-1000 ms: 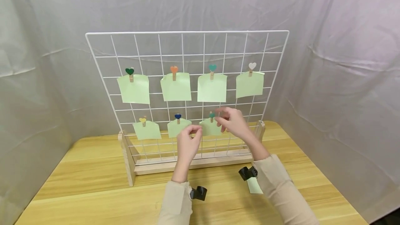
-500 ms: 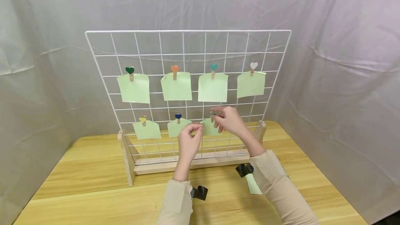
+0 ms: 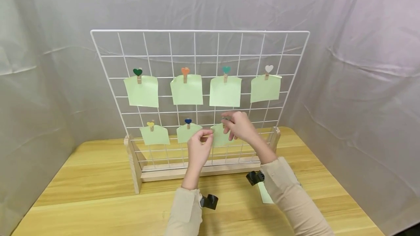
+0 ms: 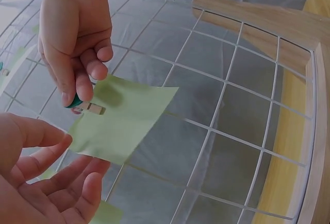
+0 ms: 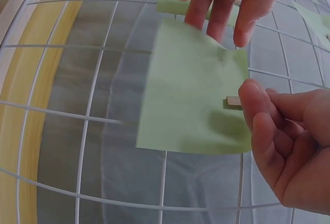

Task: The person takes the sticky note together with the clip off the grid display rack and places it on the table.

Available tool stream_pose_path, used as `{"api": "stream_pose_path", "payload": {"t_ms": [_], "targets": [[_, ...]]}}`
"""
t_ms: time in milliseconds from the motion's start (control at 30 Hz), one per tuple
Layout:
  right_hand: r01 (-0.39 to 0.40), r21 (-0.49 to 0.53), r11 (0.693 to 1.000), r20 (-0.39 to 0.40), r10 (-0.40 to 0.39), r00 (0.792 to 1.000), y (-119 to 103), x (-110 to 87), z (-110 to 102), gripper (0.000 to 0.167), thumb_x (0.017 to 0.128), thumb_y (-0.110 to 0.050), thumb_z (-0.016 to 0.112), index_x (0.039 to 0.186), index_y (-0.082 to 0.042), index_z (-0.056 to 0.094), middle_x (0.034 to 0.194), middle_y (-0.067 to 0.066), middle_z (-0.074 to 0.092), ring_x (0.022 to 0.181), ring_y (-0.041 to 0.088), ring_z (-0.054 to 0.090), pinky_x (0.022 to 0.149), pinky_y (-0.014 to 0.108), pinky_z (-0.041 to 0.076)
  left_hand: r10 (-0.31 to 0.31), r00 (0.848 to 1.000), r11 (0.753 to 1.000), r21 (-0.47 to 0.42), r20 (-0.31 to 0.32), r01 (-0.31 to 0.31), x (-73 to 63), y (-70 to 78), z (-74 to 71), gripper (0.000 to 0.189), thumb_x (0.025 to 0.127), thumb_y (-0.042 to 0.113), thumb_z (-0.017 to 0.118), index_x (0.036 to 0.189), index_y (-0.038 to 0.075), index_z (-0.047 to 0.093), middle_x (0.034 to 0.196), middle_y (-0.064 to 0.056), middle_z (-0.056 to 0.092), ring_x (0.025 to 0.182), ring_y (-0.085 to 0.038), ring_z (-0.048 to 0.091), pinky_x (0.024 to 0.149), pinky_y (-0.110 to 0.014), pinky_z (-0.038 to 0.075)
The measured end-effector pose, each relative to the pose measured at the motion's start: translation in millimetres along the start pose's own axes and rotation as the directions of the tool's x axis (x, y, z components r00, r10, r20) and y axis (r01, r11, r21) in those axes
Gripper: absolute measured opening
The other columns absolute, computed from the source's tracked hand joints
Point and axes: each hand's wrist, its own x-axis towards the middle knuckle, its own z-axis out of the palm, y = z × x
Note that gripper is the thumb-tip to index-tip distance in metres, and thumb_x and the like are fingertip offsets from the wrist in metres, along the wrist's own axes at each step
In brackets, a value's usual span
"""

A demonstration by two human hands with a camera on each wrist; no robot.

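Note:
My right hand pinches a small wooden clothespin by its end, which bears a green heart. The clothespin's jaws sit over one edge of a pale green paper note on the white wire grid. In the head view my left hand is at the note's left edge, thumb and index fingertips together there. Seen from the right wrist, some left fingers reach behind that edge. The right hand mostly hides the clothespin in the head view.
Several notes hang on the grid from heart clothespins, such as an orange one and a blue one. A wooden stand carries the grid on the table. Another note lies partly under the right sleeve.
My right hand has shifted slightly left onto the green-heart clothespin, covering it in the head view. The left hand stays at the note's edge. The head view has shifted slightly.

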Motion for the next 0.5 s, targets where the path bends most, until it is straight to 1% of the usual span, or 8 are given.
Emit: {"api": "stream_pose_path", "payload": {"t_ms": [133, 267, 400, 500], "targets": [[0.016, -0.025, 1.0, -0.034, -0.016, 0.999, 0.7, -1.0, 1.0, 0.024, 0.091, -0.006, 0.049, 0.11, 0.006, 0.057, 0.06, 0.006, 0.059, 0.038, 0.015, 0.053, 0.04, 0.034, 0.047, 0.001, 1.0, 1.0, 0.014, 0.017, -0.001, 0.4, 0.2, 0.4, 0.012, 0.079, -0.001, 0.059, 0.089, -0.004, 0.064, 0.087, -0.014, 0.065, 0.068, -0.023, 0.058, 0.057, -0.025, 0.048], [0.025, -0.041, 0.999, -0.062, -0.028, 0.998, 1.2, -2.6, 2.3, 0.019, 0.09, -0.006, 0.051, 0.102, 0.005, 0.06, 0.062, 0.005, 0.058, 0.039, 0.014, 0.052, 0.039, 0.029, 0.046, -0.011, 0.999, 1.0, 0.029, 0.035, 0.01, 0.8, -1.2, 1.0, 0.015, 0.076, -0.006, 0.06, 0.09, -0.004, 0.064, 0.087, -0.014, 0.064, 0.067, -0.023, 0.058, 0.055, -0.025, 0.048], [0.035, -0.051, 0.998, -0.103, -0.04, 0.994, 3.2, -2.9, 4.7, 0.017, 0.09, -0.006, 0.051, 0.1, 0.004, 0.06, 0.064, 0.005, 0.059, 0.038, 0.013, 0.052, 0.038, 0.026, 0.044, -0.013, 0.999, 0.999, 0.044, 0.049, 0.011, 1.1, -1.0, 1.3, 0.019, 0.074, -0.01, 0.059, 0.091, -0.004, 0.064, 0.087, -0.015, 0.063, 0.066, -0.022, 0.058, 0.054, -0.026, 0.047], [0.057, -0.051, 0.997, -0.137, -0.064, 0.988, 6.1, -2.0, 7.3, 0.017, 0.09, -0.006, 0.051, 0.1, 0.004, 0.06, 0.066, 0.006, 0.06, 0.038, 0.012, 0.052, 0.038, 0.025, 0.044, -0.015, 0.999, 0.999, 0.053, 0.05, 0.012, 2.1, 0.2, 1.1, 0.02, 0.074, -0.011, 0.059, 0.091, -0.004, 0.065, 0.088, -0.016, 0.063, 0.064, -0.021, 0.058, 0.053, -0.026, 0.047]]}}
